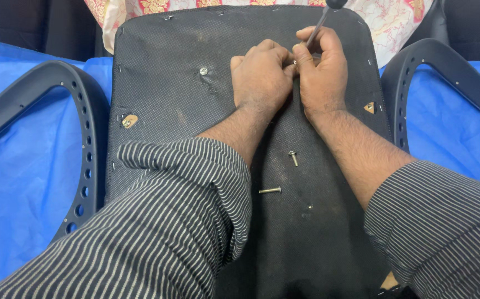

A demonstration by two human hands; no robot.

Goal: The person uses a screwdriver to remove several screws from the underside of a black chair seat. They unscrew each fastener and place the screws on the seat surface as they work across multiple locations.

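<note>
An upturned black seat base [168,83] lies on a blue sheet [18,182]. Near its far edge, the right hand [322,72] is curled, its fingers [304,55] pinched around the thin shaft of a screwdriver [320,22]. The left hand [262,77] is pressed against it, fingers [262,52] bunched at the tool's tip. Two loose screws [293,158] [270,190] lie on the seat base nearer the person, between the forearms. Black armrests [85,138] flank the seat base.

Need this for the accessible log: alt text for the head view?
Both hands, left hand and right hand, meet on a black upturned chair seat; the right grips a screwdriver. Two loose bolts lie on the seat, between black armrests on a blue sheet.
</note>
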